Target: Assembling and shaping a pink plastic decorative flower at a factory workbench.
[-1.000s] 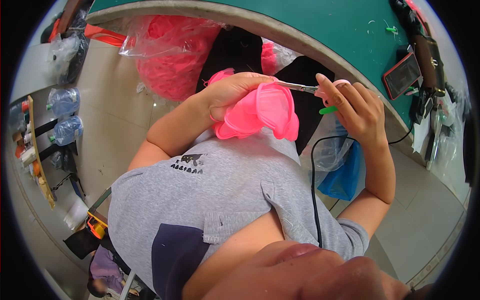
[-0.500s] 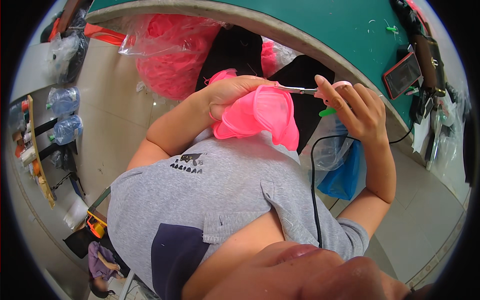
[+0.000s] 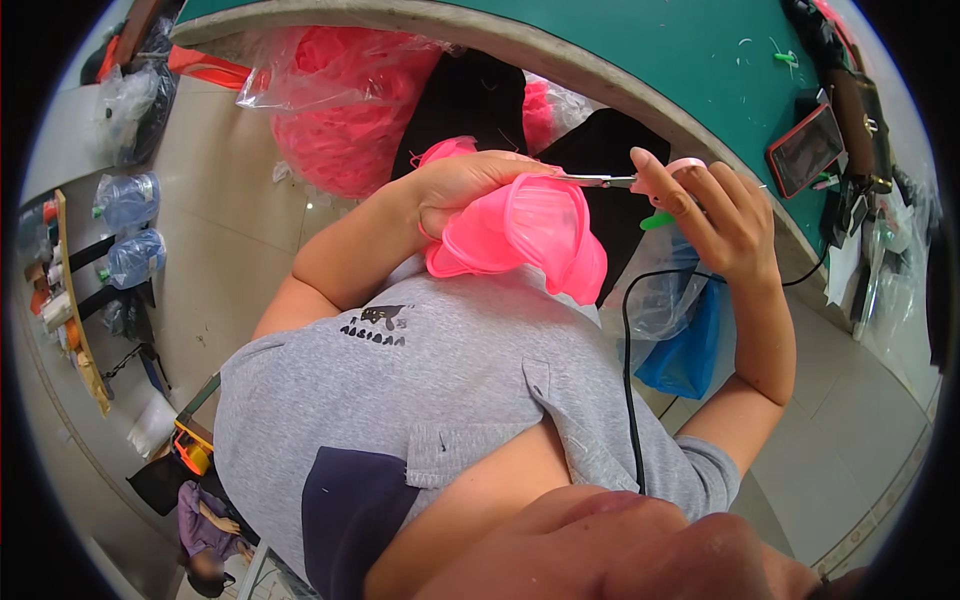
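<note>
My left hand [image 3: 478, 183] is closed on a bright pink fabric piece [image 3: 555, 225], pinching its upper edge. The fabric has a rounded, stitched rim and hangs in folds over the front of my grey shirt. My right hand [image 3: 722, 215] holds small scissors [image 3: 600, 181] with a pink handle, the fingers in the loops. Their metal blades point left, and the tip meets the fabric's edge beside my left fingertips. A green plastic bit [image 3: 655, 221] shows below my right fingers; what it belongs to is hidden.
Ahead curves the edge of a green-topped table [image 3: 640, 50], with a red-framed phone [image 3: 806, 150] on its right. Under the edge sits a clear bag of pink pieces [image 3: 340, 130]. A black cable [image 3: 628, 370] runs down my front. Large water bottles [image 3: 133, 258] stand left; another person [image 3: 208, 525] sits behind.
The hanging part of the pink fabric has shifted slightly right and down. My right hand and the scissors have moved very little, and both hands keep their hold.
</note>
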### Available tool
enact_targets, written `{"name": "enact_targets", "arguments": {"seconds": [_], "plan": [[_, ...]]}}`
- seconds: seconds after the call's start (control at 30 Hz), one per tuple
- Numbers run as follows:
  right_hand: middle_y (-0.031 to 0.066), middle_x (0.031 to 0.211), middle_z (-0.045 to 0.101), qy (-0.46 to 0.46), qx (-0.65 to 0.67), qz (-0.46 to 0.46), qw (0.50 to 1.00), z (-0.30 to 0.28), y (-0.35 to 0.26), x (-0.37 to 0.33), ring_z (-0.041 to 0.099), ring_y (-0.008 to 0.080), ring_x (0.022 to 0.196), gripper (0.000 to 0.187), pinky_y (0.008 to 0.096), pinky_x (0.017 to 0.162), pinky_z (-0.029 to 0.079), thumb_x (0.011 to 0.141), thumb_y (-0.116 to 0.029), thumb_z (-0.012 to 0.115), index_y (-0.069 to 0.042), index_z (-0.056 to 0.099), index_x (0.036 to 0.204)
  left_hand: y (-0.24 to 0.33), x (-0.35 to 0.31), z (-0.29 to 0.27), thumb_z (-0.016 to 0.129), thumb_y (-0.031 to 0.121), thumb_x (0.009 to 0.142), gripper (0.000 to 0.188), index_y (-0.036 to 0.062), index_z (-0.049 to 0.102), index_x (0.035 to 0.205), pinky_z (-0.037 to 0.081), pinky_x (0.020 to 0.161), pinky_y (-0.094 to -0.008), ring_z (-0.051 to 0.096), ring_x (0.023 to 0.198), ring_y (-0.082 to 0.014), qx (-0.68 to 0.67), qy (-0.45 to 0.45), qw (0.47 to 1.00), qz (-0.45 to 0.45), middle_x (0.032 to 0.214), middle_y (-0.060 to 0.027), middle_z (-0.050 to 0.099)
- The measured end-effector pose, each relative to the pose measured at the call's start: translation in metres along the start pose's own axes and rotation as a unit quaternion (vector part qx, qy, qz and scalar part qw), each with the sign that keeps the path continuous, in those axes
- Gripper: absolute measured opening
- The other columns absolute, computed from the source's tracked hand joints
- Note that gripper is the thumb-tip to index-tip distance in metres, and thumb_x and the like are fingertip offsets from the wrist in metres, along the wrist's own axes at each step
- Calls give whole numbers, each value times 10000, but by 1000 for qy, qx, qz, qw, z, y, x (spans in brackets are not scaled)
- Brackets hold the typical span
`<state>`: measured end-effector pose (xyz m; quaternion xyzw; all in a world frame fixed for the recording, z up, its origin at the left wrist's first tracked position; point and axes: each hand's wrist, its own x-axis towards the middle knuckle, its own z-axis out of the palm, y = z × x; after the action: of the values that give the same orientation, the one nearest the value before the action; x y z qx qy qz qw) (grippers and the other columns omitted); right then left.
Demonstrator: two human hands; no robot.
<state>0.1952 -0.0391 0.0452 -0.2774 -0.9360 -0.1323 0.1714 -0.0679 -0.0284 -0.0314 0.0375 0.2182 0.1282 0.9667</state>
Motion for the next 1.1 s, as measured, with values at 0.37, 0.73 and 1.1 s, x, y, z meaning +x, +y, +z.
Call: {"name": "enact_targets", "arguments": {"seconds": [0.37, 0.73, 1.1], "plan": [[-1, 717, 526, 16, 1, -9, 1000, 4, -1, 3, 454, 113, 558, 565, 242, 460, 343, 595, -122, 687, -78, 638, 1156, 0, -2, 4, 520, 193, 938, 255, -3, 577, 1091, 533, 717, -246, 632, 808, -102, 0, -40, 999, 6, 936, -55, 643], [-6, 686, 522, 49, 33, -4, 998, 10, -3, 7, 447, 111, 536, 577, 236, 453, 346, 561, -118, 706, -75, 652, 1134, 0, -1, 4, 516, 190, 940, 251, -2, 576, 1090, 534, 727, -248, 633, 811, -106, 5, -21, 1000, 15, 942, -59, 643], [-9, 688, 512, 23, -16, -9, 1000, 3, -2, 0, 450, 110, 540, 571, 237, 458, 353, 580, -126, 703, -92, 649, 1147, 1, 1, 3, 515, 206, 944, 259, 2, 574, 1092, 535, 723, -248, 632, 809, -106, -7, -28, 1000, 4, 939, -59, 643]]}}
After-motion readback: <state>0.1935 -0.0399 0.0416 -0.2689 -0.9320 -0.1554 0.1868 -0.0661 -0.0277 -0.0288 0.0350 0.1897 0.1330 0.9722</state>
